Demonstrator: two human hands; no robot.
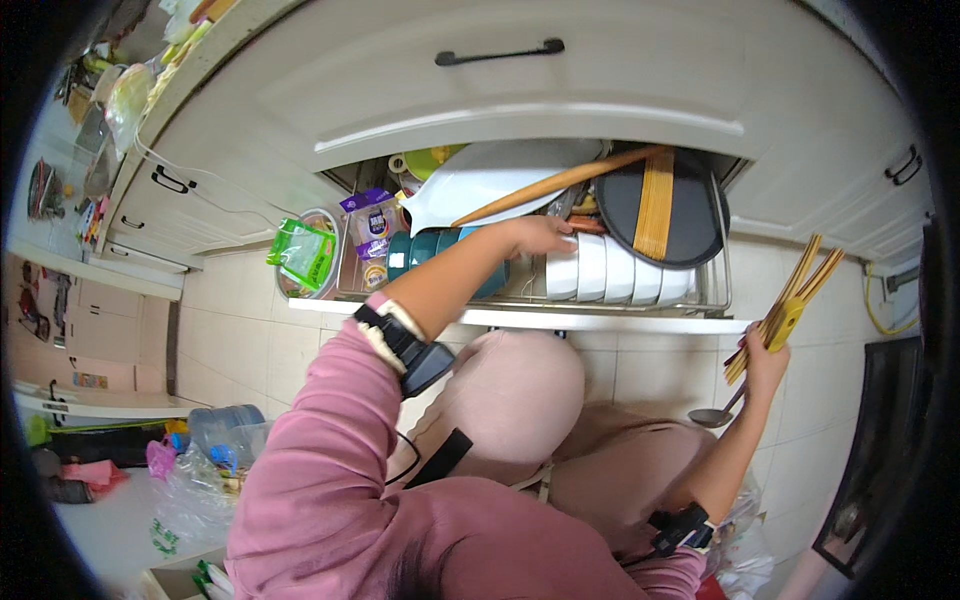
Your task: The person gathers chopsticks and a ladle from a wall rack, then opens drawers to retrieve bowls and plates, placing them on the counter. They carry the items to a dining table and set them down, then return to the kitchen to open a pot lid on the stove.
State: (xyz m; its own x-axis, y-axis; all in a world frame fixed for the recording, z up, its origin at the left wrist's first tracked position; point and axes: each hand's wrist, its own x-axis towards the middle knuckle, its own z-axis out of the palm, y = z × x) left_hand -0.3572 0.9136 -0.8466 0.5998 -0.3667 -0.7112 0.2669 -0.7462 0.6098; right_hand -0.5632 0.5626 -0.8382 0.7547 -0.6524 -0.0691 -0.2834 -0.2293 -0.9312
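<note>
In the right of the frame, the right hand (768,362) is closed around a bundle of thin light-brown wooden sticks (800,272), a flat yellow piece with a small dark hole (788,318) and a dark metal ladle (712,417). The bundle's long axis runs diagonally, its longer, slightly fanned ends pointing to the upper right and its shorter ends to the lower left. The ladle's round bowl hangs below the hand, toward the lower left.

At upper centre, the left hand (540,236) reaches into the open drawer with a white front edge (600,322), its fingers partly bent and pointing right, just by the row of white bowls (620,272). Whether it grips anything, I cannot tell. Beyond it, a long wooden utensil (560,187) slants up to the right across a large white dish (500,170), toward a round dark-grey pan (695,215).
</note>
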